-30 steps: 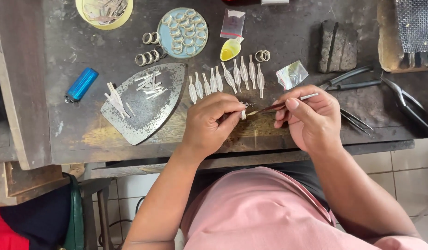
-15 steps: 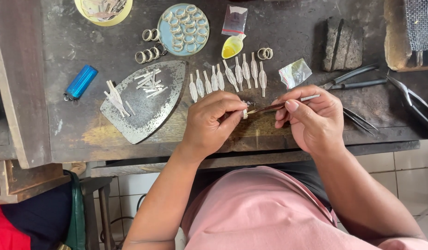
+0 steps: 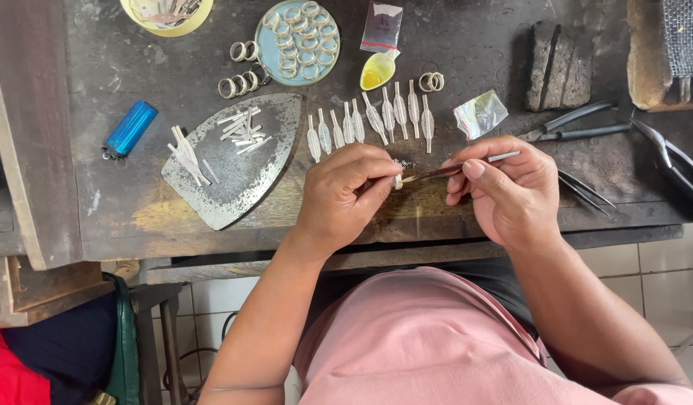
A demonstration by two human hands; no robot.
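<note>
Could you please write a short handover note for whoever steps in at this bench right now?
Left hand pinches a small silver piece at the bench edge. Right hand holds tweezers, tips at that piece. Eight leaf-shaped silver pieces lie in a row just beyond the hands; short silver strips sit on the iron-shaped metal plate; rings fill the round blue dish. Pliers lie to the right. The held piece is mid-work; how much remains cannot be told.

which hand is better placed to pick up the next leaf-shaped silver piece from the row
Left, probably. The left hand sits just below the row of leaf-shaped pieces and pinches only a small piece, while the right hand grips the tweezers.
</note>
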